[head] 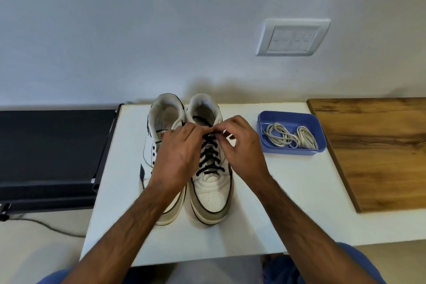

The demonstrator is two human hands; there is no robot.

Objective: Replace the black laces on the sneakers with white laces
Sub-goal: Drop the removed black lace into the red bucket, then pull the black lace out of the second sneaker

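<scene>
Both hands, left hand (178, 157) and right hand (239, 147), pinch the black lace (208, 157) atop the right sneaker (211, 191), left hand covering the left sneaker (161, 122), blue tray (318, 124) of white laces (290, 137) right of the right hand, red tongue label unreadable.

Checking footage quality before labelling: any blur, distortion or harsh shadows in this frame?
Head view: wide-angle bending bows the white table's edges; the white wall switch plate looks soft; both white sneakers cast a soft shadow on the wall; no glare.
</scene>
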